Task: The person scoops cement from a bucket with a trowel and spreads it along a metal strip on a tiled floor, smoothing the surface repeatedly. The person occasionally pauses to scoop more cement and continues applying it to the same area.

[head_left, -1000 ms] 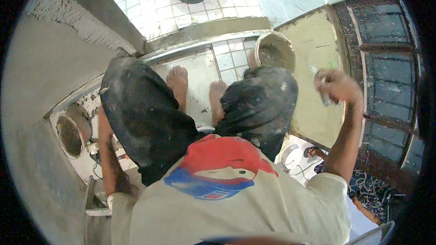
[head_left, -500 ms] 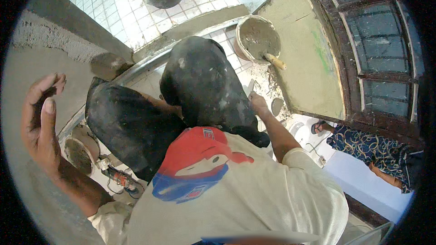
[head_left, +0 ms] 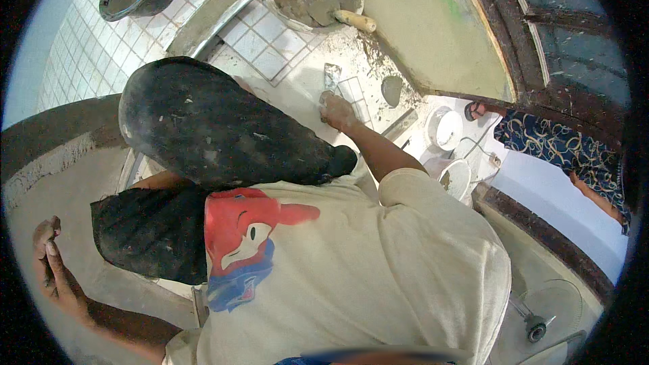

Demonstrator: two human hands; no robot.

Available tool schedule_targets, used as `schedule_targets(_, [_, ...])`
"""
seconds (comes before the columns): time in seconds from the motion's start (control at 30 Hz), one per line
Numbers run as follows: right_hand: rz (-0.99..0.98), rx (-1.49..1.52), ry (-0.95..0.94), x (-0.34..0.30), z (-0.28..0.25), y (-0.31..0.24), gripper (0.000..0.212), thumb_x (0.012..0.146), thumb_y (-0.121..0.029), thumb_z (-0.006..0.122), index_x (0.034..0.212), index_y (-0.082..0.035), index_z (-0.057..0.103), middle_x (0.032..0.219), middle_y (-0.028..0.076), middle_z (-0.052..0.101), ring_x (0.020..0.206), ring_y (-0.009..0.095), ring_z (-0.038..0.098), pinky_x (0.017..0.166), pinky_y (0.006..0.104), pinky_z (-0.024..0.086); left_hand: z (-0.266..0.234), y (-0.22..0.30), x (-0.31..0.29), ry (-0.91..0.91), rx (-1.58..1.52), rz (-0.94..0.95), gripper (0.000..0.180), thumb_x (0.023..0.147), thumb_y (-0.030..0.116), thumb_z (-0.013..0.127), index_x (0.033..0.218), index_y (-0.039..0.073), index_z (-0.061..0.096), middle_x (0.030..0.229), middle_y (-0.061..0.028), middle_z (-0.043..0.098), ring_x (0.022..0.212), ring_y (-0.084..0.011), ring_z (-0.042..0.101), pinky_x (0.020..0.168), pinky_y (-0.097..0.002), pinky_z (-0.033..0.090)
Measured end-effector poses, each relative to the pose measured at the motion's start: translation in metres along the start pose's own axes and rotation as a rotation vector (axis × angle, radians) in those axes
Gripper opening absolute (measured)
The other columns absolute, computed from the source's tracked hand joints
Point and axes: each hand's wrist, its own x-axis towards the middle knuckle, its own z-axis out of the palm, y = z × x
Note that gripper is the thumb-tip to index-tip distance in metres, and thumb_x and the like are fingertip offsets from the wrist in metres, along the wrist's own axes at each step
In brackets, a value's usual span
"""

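Observation:
Down on the tiled floor beyond my right knee, my right hand [head_left: 336, 111] is closed on a flat grey scraper blade [head_left: 332, 76]; its handle is hidden in the fist. Away to the left, my left hand [head_left: 49, 257] is raised beside the grey plastered wall, fingers loosely curved, nothing visible in it. A bucket [head_left: 268, 1] of wet grey mortar stands ahead of the right hand. From it sticks the wooden handle of a trowel [head_left: 356, 21]. A grey patch of mortar [head_left: 391, 90] lies on the floor to the right of that hand.
A black basin [head_left: 161, 1] holding mortar sits on white tiles at far left. White buckets [head_left: 446, 128] and a cable stand to the right. Another person in patterned cloth [head_left: 561, 155] is by the dark window frame [head_left: 503, 20]. A fan [head_left: 537, 328] shows at lower right.
The view has swung to the right and closer to the floor. My right hand still grips the scraper, now more fully in sight. My left hand appears lower, with thumb and fingers nearer each other.

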Motion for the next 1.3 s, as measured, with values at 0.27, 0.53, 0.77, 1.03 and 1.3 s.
schedule_targets(0.27, [0.066,-0.201,0.025,-0.018,-0.019,0.038,0.017,0.095,-0.021,0.061,0.103,-0.006,0.064,0.091,0.018,0.070,0.092,0.034,0.072,0.081,0.0455,0.058,0.038,0.021,0.053,-0.232,-0.086,0.035,0.020,0.107,0.014,0.055,0.112,0.000,0.069,0.123,-0.0147,0.069,0.119,-0.0265,0.062,0.109,-0.0432,0.044])
schedule_targets(0.53, [0.467,-0.220,0.088,-0.068,-0.046,0.061,0.082,0.081,-0.047,0.084,0.130,0.008,0.049,0.119,0.026,0.060,0.115,0.042,0.061,0.098,0.0498,0.054,0.084,-0.013,0.059,-0.312,-0.213,-0.051,0.016,0.107,0.013,0.059,0.104,0.000,0.066,0.115,-0.0125,0.071,0.112,-0.0226,0.064,0.103,-0.0385,0.047])
schedule_targets(0.77, [0.405,-0.221,0.072,-0.058,-0.040,0.070,0.086,0.082,-0.050,0.082,0.132,0.012,0.049,0.117,0.027,0.062,0.108,0.042,0.065,0.095,0.0480,0.056,0.104,-0.019,0.064,-0.329,-0.264,-0.068,0.015,0.105,0.013,0.063,0.103,-0.001,0.068,0.110,-0.0120,0.073,0.106,-0.0219,0.066,0.099,-0.0381,0.050])
schedule_targets(1.03, [-0.217,-0.560,0.100,-0.041,0.004,0.160,0.037,0.095,-0.035,0.067,0.118,-0.007,0.070,0.098,0.014,0.071,0.089,0.034,0.069,0.081,0.0488,0.055,0.115,-0.017,0.041,-0.130,-0.169,-0.213,0.019,0.099,0.018,0.069,0.106,0.002,0.076,0.108,-0.0099,0.075,0.104,-0.0214,0.069,0.097,-0.0351,0.052])
schedule_targets(1.3, [0.153,-0.064,-0.193,-0.013,-0.034,0.104,0.028,0.098,-0.030,0.064,0.110,-0.006,0.071,0.092,0.012,0.072,0.079,0.029,0.066,0.072,0.0452,0.052,0.037,-0.050,-0.054,0.388,-0.341,-0.189,0.025,0.102,0.025,0.068,0.102,0.002,0.075,0.102,-0.0071,0.075,0.097,-0.0183,0.070,0.091,-0.0336,0.054])
